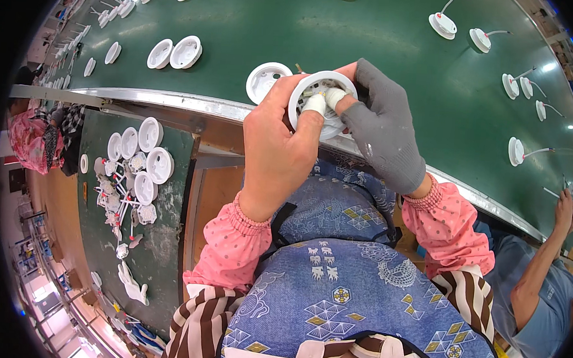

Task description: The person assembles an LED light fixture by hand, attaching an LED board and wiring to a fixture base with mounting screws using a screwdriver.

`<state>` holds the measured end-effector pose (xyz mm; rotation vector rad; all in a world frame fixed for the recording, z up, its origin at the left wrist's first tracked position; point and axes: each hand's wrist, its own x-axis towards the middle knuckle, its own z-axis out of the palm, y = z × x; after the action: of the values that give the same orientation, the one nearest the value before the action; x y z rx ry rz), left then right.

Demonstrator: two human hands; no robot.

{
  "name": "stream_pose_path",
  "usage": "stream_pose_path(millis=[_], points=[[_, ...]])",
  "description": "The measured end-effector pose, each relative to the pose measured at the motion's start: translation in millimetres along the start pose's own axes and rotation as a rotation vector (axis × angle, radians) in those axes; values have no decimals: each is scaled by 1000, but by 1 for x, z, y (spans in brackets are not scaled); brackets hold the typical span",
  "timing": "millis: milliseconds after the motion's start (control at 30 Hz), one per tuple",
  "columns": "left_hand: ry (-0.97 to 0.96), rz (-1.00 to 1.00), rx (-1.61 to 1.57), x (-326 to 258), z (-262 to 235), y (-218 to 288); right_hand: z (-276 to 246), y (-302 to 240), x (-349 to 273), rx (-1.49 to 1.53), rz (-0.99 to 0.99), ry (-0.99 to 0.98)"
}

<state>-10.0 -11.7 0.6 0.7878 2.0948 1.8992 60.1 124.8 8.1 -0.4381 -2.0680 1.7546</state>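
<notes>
Both my hands hold a round white plastic housing (332, 127) over the near edge of the green surface, its open side tilted toward me. My left hand (280, 149) is bare, with a white cover on the thumb. A grey glove is on my right hand (387, 129), and its thumb tip is also wrapped in white. Both thumbs press inside the housing, on small parts that I cannot make out, while the fingers curl behind its rim. Just beyond my left hand a second white housing (263, 80) lies on the green surface.
The long green surface (243, 21) has a metal edge and carries several white round units, some with wires (442, 25). On a lower side table (160, 237) at left lie empty housings (159, 164), wired parts (120, 199) and a white glove (132, 284). A co-worker's hands (567, 210) work at right.
</notes>
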Motion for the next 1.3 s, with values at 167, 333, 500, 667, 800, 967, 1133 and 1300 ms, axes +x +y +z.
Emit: stream_pose_path(millis=[167, 333, 500, 667, 800, 967, 1133, 1300], points=[[32, 10, 43, -2, 4, 6, 3, -3, -1, 25, 38, -1], [-28, -51, 6, 9, 4, -2, 9, 10, 0, -77, -34, 90], [-86, -25, -119, 9, 8, -1, 14, 2, 1, 132, 104, 214], [20, -10, -222, 0, 17, 5, 15, -1, 2, 264, 105, 303], [-57, 214, 360, 13, -4, 6, 6, -1, -1, -229, -177, 234], [-128, 183, 240, 14, -12, -1, 0, -1, 3, -290, -173, 48], [-73, 17, -85, 8, -2, -3, 4, 4, 5, 28, -20, 37], [8, -32, -92, 6, 0, 1, 7, -2, 7, -86, -66, 37]])
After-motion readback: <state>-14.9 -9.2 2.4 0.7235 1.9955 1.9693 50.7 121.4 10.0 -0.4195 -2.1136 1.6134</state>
